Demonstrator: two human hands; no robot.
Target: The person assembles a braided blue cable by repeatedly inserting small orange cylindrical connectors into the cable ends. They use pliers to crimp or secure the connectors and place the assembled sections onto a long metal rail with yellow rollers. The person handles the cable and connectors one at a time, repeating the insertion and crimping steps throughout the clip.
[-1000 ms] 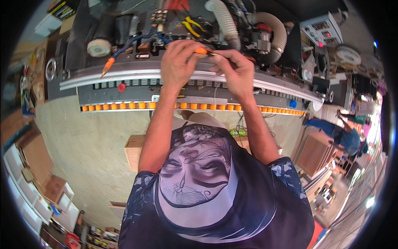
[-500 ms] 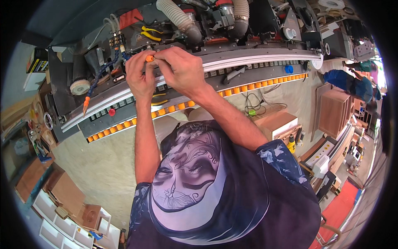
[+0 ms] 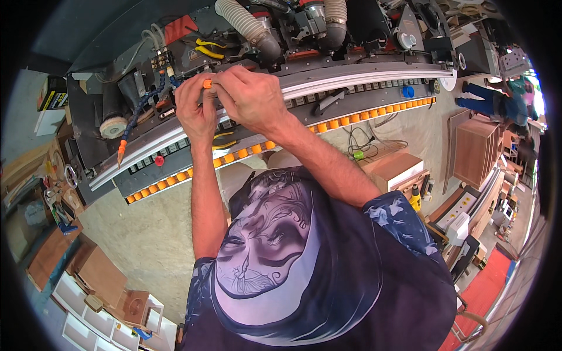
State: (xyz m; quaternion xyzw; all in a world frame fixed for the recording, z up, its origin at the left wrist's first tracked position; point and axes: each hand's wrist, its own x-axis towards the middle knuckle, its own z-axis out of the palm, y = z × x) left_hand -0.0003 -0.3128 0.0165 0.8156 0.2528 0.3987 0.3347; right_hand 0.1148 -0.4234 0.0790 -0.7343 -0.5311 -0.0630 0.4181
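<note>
Above the machine's silver rail [image 3: 304, 92], my two hands meet at a small orange plastic piece [image 3: 208, 83]. My left hand [image 3: 195, 110] pinches it between thumb and fingers. From the right, my right hand [image 3: 250, 100] has its bent fingertips closed against the same piece, and those fingers cover part of it. Its exact kind does not show. Left of my hands, a blue segmented hose [image 3: 134, 121] with an orange nozzle [image 3: 122, 145] hangs over the rail. Beyond my hands, yellow-handled pliers [image 3: 209, 51] lie on the machine.
A row of orange rollers [image 3: 333, 124] runs along the machine's near edge, with a red knob [image 3: 159, 161] and a blue cap [image 3: 408, 92] close by. Ribbed grey hoses [image 3: 243, 20] rise at the back. Cables [image 3: 363, 145] lie beside a wooden box [image 3: 398, 167]. A person [image 3: 497, 102] stands far right.
My fingers stay on the orange piece, with my right fingers shifted slightly over it. The view has tilted a little, and the person at far right has changed posture.
</note>
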